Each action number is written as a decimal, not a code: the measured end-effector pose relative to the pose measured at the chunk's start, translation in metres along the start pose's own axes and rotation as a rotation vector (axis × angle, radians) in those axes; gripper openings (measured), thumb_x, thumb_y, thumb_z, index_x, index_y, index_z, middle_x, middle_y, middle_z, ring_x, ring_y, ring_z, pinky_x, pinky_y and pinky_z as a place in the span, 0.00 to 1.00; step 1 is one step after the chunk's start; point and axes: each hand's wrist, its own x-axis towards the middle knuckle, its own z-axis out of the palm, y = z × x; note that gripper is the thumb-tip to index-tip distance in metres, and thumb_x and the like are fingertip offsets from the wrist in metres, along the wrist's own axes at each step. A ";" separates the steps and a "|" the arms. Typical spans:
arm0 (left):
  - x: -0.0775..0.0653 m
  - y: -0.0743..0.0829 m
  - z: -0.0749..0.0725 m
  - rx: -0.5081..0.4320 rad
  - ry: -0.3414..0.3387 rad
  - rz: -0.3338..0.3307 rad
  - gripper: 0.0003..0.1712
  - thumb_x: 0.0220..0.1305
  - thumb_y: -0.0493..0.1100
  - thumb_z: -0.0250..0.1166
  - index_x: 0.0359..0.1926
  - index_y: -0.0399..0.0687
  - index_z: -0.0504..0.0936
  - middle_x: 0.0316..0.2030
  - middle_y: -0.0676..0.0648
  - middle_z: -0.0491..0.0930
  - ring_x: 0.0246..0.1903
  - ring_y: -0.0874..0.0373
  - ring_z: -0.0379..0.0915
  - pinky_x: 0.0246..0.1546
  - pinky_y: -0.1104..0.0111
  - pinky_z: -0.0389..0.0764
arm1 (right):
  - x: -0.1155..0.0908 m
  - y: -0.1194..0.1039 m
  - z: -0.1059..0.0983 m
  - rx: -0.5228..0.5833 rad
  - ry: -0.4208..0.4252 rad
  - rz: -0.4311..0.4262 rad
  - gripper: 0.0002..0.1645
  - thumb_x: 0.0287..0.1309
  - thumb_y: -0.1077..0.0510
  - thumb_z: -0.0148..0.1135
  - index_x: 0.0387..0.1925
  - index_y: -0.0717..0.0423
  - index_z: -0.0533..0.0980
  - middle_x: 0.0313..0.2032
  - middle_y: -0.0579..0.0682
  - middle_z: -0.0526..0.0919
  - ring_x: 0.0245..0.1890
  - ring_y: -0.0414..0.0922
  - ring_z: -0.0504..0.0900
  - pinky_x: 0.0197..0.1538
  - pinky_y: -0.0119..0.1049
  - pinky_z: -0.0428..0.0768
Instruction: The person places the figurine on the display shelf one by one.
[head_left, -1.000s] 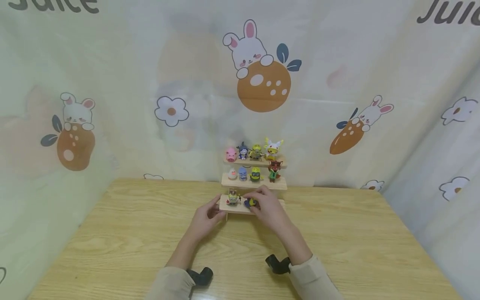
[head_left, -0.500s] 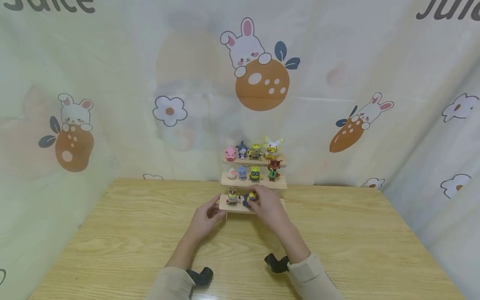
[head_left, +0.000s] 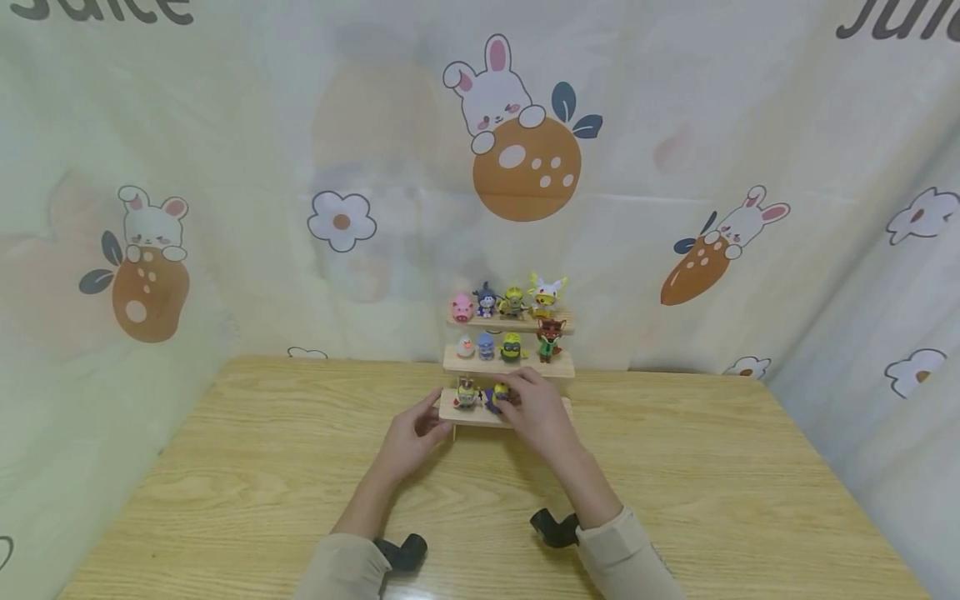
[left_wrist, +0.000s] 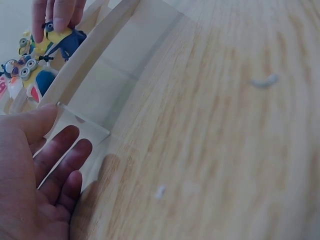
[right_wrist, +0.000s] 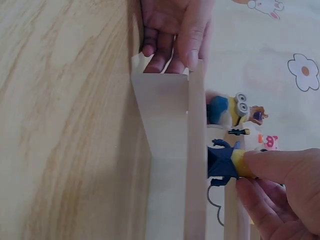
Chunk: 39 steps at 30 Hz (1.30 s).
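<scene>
My right hand pinches a yellow minion figurine in a dark blue outfit between thumb and fingers. The figurine stands upright at the bottom step of a tiered wooden display shelf. Left of it on the same step is a crowned minion figurine with a red and white cape. My left hand holds the left end of that step. Its thumb lies at the step's edge, and the fingers curl by the side panel in the left wrist view.
On the middle step stand a white figure, a blue one, a minion and a fox. The top step carries a pink pig and several others. A printed curtain hangs behind the wooden table.
The dark blue minion figurine has gone from tilted to upright on the bottom step, turned by my right hand. My left hand has stayed at the shelf's end.
</scene>
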 end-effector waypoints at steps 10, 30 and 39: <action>0.000 0.001 0.000 -0.004 -0.008 -0.005 0.37 0.60 0.39 0.66 0.69 0.45 0.63 0.43 0.46 0.84 0.43 0.55 0.80 0.52 0.62 0.78 | -0.001 0.001 0.006 0.015 0.034 -0.039 0.24 0.50 0.63 0.70 0.51 0.48 0.80 0.42 0.48 0.80 0.36 0.40 0.81 0.39 0.30 0.81; -0.003 0.001 -0.001 -0.009 -0.008 0.001 0.37 0.60 0.40 0.65 0.69 0.43 0.63 0.43 0.44 0.84 0.44 0.54 0.80 0.52 0.62 0.78 | -0.003 -0.001 0.004 0.024 0.002 0.001 0.26 0.51 0.62 0.70 0.53 0.43 0.79 0.44 0.47 0.77 0.39 0.44 0.81 0.41 0.35 0.81; -0.013 0.029 -0.012 -0.103 -0.050 0.011 0.31 0.66 0.36 0.58 0.68 0.34 0.60 0.49 0.34 0.80 0.49 0.44 0.77 0.56 0.58 0.75 | -0.007 0.006 -0.006 -0.008 -0.031 0.082 0.30 0.53 0.50 0.69 0.59 0.43 0.74 0.51 0.47 0.75 0.47 0.47 0.79 0.48 0.45 0.80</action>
